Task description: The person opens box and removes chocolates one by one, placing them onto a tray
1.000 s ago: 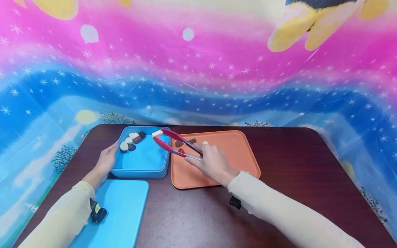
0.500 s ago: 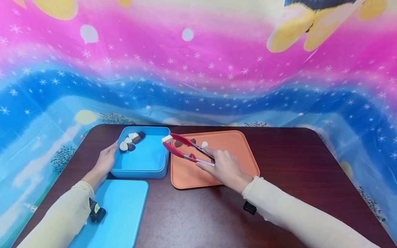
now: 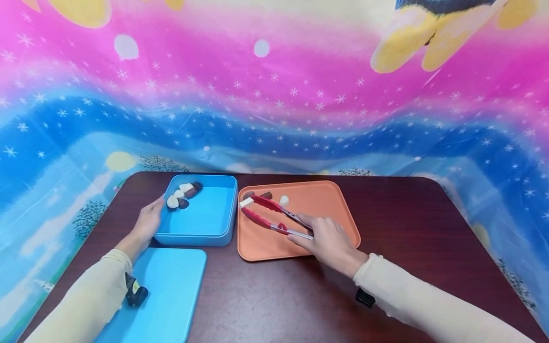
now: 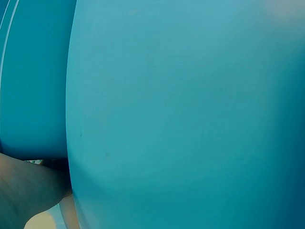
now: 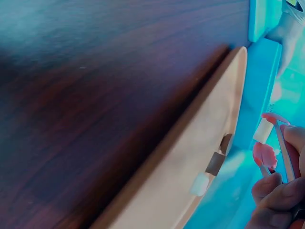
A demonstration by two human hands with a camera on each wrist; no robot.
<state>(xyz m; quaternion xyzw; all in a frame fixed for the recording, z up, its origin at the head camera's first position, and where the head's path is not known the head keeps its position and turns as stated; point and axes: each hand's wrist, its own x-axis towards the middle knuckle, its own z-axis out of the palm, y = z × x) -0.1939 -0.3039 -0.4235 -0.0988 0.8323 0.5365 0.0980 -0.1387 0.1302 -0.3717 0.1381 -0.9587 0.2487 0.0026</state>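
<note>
My right hand point(image 3: 332, 243) was closed around the handles of a pair of red-tipped tongs point(image 3: 270, 203), and their tips pinched a white chunk point(image 3: 246, 203). That chunk was raised above the left edge of the orange tray point(image 3: 274, 247), towards its far left corner. It sat between my hands, farther from me than my right and to the right of my left. My left hand point(image 3: 146, 223) rested against the left outer wall of the blue box point(image 3: 195, 241); I couldn't tell whether its fingers curled round it. Inside, white and dark pieces point(image 3: 188, 189) were clustered along the left wall towards the far corner. On the tray, near its far edge, lay two brown pieces point(image 3: 266, 195), with a white piece point(image 3: 284, 200) to their right. A flat blue lid point(image 3: 171, 281) lay at the table's near left, partly under my left forearm.
</note>
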